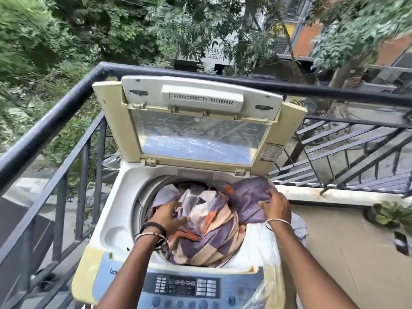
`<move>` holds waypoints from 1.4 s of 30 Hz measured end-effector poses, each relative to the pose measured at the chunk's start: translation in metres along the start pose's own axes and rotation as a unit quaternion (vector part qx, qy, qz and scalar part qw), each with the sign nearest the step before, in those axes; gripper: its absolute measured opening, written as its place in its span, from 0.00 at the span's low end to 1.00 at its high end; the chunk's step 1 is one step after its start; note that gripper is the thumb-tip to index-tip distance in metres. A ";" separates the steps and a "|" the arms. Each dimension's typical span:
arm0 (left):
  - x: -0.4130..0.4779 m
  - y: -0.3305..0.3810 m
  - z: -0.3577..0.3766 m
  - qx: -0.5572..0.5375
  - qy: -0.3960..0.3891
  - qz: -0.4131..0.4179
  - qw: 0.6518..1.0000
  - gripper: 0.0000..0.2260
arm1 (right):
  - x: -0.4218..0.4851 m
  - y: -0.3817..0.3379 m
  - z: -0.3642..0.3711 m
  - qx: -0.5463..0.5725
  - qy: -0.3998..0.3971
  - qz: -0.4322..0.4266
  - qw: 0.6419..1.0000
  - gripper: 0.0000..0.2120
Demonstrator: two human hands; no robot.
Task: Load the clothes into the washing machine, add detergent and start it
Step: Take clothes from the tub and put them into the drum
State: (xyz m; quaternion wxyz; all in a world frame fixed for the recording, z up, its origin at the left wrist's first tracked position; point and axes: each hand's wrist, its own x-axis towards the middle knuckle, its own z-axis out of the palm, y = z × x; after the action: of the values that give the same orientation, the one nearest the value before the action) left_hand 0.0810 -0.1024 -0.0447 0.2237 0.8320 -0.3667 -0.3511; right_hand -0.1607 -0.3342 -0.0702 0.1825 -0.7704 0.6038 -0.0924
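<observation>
A top-loading washing machine (pixel 116 210) stands on a balcony with its lid (pixel 200 121) raised upright. A purple, peach and orange checked cloth (pixel 209 233) fills the drum opening and bulges above the rim. My left hand (pixel 167 216) presses down on the cloth at the drum's left side, fingers spread. My right hand (pixel 275 206) grips a purple fold (pixel 247 195) of the cloth at the drum's right rim. The control panel (pixel 189 286) with its buttons lies at the near edge, between my forearms.
A dark metal railing (pixel 55 117) runs along the left and behind the machine. A clear plastic cover (pixel 265 248) hangs over the machine's right side. A potted plant (pixel 392 217) sits at the right by a low ledge (pixel 334 195). No detergent container is visible.
</observation>
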 end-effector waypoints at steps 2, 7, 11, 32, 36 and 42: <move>-0.002 -0.001 -0.002 -0.007 -0.002 -0.002 1.000 0.28 | 0.002 -0.003 -0.002 0.007 0.036 0.001 0.999 0.07; 0.000 -0.013 -0.005 -0.017 0.001 -0.018 1.000 0.30 | -0.018 -0.044 -0.002 0.023 0.064 -0.156 0.985 0.07; 0.005 -0.012 0.000 -0.018 0.036 -0.011 0.999 0.24 | -0.076 -0.089 0.039 0.103 -0.114 -0.213 0.965 0.09; -0.010 -0.030 0.021 -0.041 0.044 0.008 0.998 0.26 | -0.066 -0.080 0.114 -0.259 -0.461 -0.212 0.822 0.17; -0.013 -0.007 0.032 -0.052 0.046 0.026 0.997 0.29 | -0.053 -0.059 0.094 -0.135 -0.375 -0.172 0.901 0.13; -0.011 0.047 0.061 -0.054 0.041 0.075 0.995 0.28 | -0.053 -0.032 0.038 0.050 -0.212 -0.091 0.972 0.09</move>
State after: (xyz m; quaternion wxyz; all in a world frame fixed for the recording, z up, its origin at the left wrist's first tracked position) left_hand 0.0088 -0.1304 -0.0501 0.3090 0.8027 -0.3986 -0.3184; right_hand -0.1310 -0.2703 -0.0886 0.3354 -0.8142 0.4732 0.0262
